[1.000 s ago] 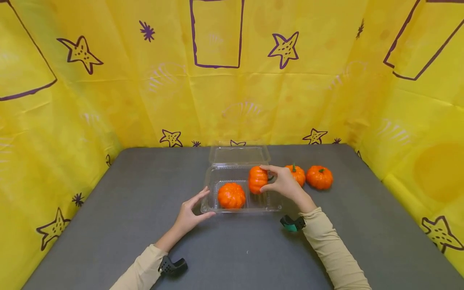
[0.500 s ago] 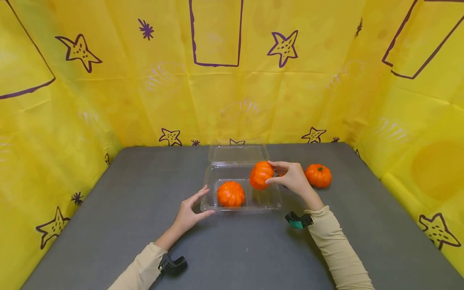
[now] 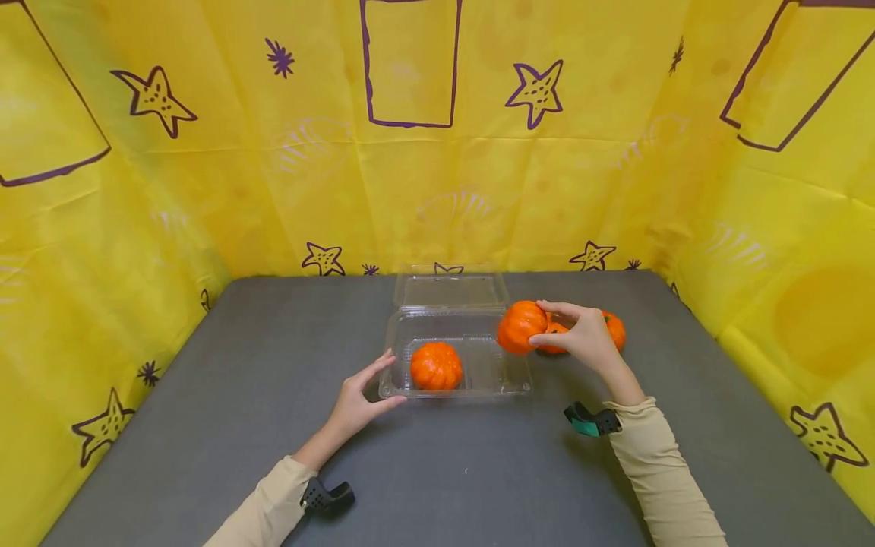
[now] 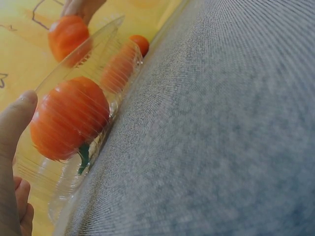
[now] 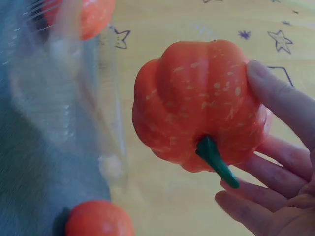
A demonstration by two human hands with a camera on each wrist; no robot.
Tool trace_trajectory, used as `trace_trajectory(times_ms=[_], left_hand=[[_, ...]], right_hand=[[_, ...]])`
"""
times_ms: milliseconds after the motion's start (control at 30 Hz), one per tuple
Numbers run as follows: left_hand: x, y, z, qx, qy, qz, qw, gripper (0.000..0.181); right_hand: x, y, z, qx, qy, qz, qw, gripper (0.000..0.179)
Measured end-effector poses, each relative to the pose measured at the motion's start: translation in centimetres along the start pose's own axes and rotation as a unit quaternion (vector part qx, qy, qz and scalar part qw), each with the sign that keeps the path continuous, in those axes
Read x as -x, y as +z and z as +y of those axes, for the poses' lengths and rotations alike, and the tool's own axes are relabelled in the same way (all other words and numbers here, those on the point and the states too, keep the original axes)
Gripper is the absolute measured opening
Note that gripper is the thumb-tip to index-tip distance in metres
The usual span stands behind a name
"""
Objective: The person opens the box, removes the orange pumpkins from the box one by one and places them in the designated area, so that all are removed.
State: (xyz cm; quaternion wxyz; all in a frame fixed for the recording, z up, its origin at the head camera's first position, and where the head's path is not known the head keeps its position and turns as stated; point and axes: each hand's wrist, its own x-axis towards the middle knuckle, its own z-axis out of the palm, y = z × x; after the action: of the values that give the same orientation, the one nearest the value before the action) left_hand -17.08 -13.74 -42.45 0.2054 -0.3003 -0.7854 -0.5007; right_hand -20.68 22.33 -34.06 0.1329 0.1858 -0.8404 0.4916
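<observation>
A clear plastic clamshell container (image 3: 410, 328) stands with its lid (image 3: 451, 290) raised at the back. Inside, toward its left, sits an orange pumpkin (image 3: 436, 366), whose green stem shows through the wall in the left wrist view. My left hand (image 3: 358, 395) rests at the container's front left corner, fingers extended along the side and thumb (image 4: 19, 115) at the front. Over the container's right edge, my right hand (image 3: 581, 334) holds another small pumpkin (image 5: 197, 108) between thumb and fingers. Its green stem points toward my palm.
Two more orange pumpkins stand on the grey table (image 3: 273, 342) right of the container: one (image 3: 555, 334) partly behind the held pumpkin, the other (image 3: 615, 329) partly behind my right hand. Yellow patterned cloth (image 3: 437, 190) rises at the back and both sides.
My right hand has moved right with its pumpkin, from above the container's right half to its right edge, and the pumpkin has turned. The left hand and container have stayed put.
</observation>
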Motion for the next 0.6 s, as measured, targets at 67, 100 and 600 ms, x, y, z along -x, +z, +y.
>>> trace_trajectory(times_ms=[67, 100, 600], left_hand=[[-0.1, 0.0, 0.0, 0.002, 0.001, -0.001, 1.0000, 0.059], [-0.1, 0.0, 0.0, 0.003, 0.002, -0.001, 1.0000, 0.059], [0.0, 0.1, 0.0, 0.009, 0.004, -0.006, 0.9999, 0.058]], right_hand=[[0.5, -0.5, 0.2, 0.007, 0.001, -0.010, 0.9999, 0.061], [0.8, -0.7, 0.2, 0.008, 0.000, -0.016, 0.9998, 0.062], [2.4, -3.2, 1.3, 0.202, 0.004, -0.129, 0.9708, 0.055]])
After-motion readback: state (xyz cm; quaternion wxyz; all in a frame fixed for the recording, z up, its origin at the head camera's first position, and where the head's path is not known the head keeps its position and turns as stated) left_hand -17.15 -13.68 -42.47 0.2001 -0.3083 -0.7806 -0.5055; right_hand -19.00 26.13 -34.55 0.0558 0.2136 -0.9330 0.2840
